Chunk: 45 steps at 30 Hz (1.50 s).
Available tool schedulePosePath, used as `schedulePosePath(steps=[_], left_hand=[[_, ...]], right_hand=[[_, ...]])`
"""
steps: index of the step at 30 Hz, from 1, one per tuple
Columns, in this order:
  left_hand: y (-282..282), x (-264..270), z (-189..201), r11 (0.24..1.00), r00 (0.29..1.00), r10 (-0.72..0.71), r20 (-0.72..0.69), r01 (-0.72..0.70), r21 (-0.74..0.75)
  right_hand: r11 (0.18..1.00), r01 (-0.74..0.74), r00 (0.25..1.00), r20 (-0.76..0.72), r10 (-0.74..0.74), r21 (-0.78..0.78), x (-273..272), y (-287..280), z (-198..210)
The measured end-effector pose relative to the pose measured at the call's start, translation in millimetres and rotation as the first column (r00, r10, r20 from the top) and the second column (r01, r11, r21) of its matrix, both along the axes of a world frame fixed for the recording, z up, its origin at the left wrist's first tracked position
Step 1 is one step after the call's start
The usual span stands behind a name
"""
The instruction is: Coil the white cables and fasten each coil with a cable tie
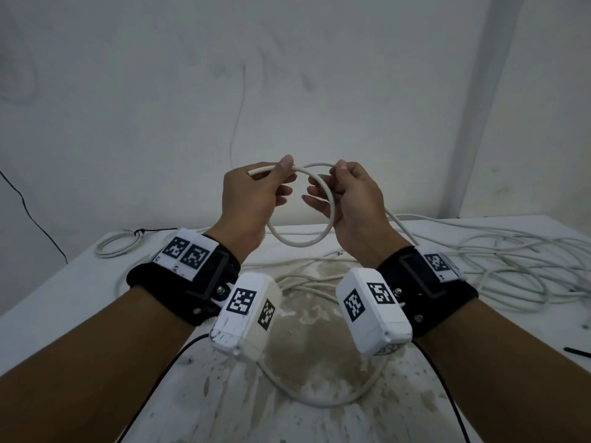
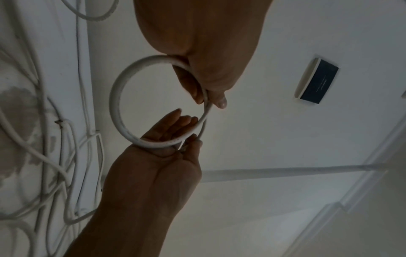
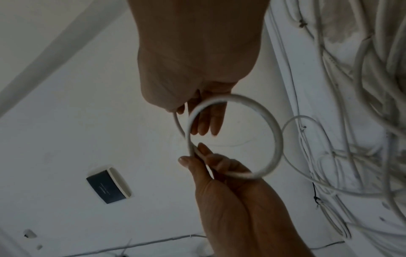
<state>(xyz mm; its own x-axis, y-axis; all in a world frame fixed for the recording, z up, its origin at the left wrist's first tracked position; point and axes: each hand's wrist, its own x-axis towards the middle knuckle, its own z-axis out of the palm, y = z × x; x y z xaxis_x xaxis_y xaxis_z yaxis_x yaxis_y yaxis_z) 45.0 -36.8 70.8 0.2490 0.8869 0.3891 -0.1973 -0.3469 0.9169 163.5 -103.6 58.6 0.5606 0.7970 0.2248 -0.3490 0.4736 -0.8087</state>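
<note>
Both hands (image 1: 246, 199) (image 1: 355, 203) pinching one cable loop (image 1: 300, 241)

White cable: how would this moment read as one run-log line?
step: coiling | white cable: first loop | left hand: pinches end | right hand: pinches loop | cable tie: none on it

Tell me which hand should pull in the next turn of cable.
Probably the right hand. The slack of the white cable trails from it to the loose pile on its side, while the left hand pinches the free end and anchors the first loop.
</note>
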Motion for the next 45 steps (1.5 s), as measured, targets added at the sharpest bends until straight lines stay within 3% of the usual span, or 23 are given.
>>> schedulePosePath(steps=[3,5,6,8,9,10,14,20,22,23,24,27,29,31,33,35,38,42,45], left_hand=[[2,-5,-1,0.996,0.997,0.059,-0.042,-0.056,0.064],[3,-10,0,0.994,0.996,0.07,-0.05,-0.065,0.086],[2,-12,1,0.993,0.996,0.069,-0.059,-0.063,0.102],[0,-15,3,0.99,0.996,0.058,-0.069,-0.048,0.134],[-1,-16,4,0.989,0.996,0.056,-0.066,-0.046,0.143],[-1,-17,6,0.988,0.996,0.06,-0.061,-0.051,0.146],[2,-26,10,0.989,0.994,0.083,-0.073,-0.073,0.13],[4,-34,8,0.992,0.992,0.109,-0.059,-0.105,0.07],[6,-36,8,0.99,0.99,0.119,-0.069,-0.113,0.082],[6,-36,8,0.989,0.99,0.12,-0.078,-0.113,0.095],[7,-37,8,0.988,0.989,0.119,-0.085,-0.11,0.109],[4,-35,9,0.986,0.99,0.104,-0.093,-0.091,0.138],[1,-32,11,0.986,0.992,0.077,-0.099,-0.062,0.153],[-2,-29,12,0.985,0.994,0.058,-0.095,-0.042,0.167],[-4,-28,15,0.987,0.995,0.045,-0.094,-0.03,0.155],[-4,-29,17,0.994,0.992,0.038,-0.119,-0.025,0.11],[-3,-31,17,1.0,0.99,-0.01,-0.141,0.014,0.023],[-4,-37,21,0.994,0.977,-0.025,-0.212,0.047,0.096],[-2,-41,25,0.989,0.973,-0.024,-0.231,0.056,0.136]], right_hand=[[0.98,-0.005,0.987,0.157,0.037,-0.199,0,-6,0],[0.922,0.18,0.928,0.371,-0.044,-0.342,5,-8,1],[0.88,0.34,0.846,0.516,-0.133,-0.331,8,-9,2],[0.776,0.613,0.554,0.782,-0.285,-0.151,16,-10,9],[0.745,0.662,0.437,0.85,-0.294,-0.083,17,-11,14],[0.744,0.666,0.386,0.882,-0.269,-0.065,18,-12,18],[0.859,0.497,0.511,0.841,-0.177,-0.122,18,-9,21],[0.912,0.37,0.603,0.793,-0.09,-0.178,2,-14,20],[0.909,0.341,0.593,0.805,-0.01,-0.239,0,-15,19],[0.888,0.374,0.542,0.84,0.026,-0.269,0,-16,20],[0.848,0.458,0.441,0.897,0.042,-0.265,0,-16,21],[0.697,0.717,0.073,0.996,-0.058,-0.013,-3,-18,29],[0.749,0.656,-0.019,0.993,-0.113,0.098,-9,-15,35],[0.865,0.501,0.044,0.999,-0.011,-0.013,-14,-10,39],[0.93,0.307,0.256,0.959,0.125,-0.203,-14,-7,39],[0.943,0.224,0.394,0.908,0.145,-0.248,-11,-8,37],[0.951,0.175,0.49,0.86,0.139,-0.253,-6,-10,32],[0.955,0.031,0.655,0.728,0.203,-0.295,-2,-9,28],[0.953,-0.009,0.687,0.69,0.226,-0.303,-3,-9,29]])
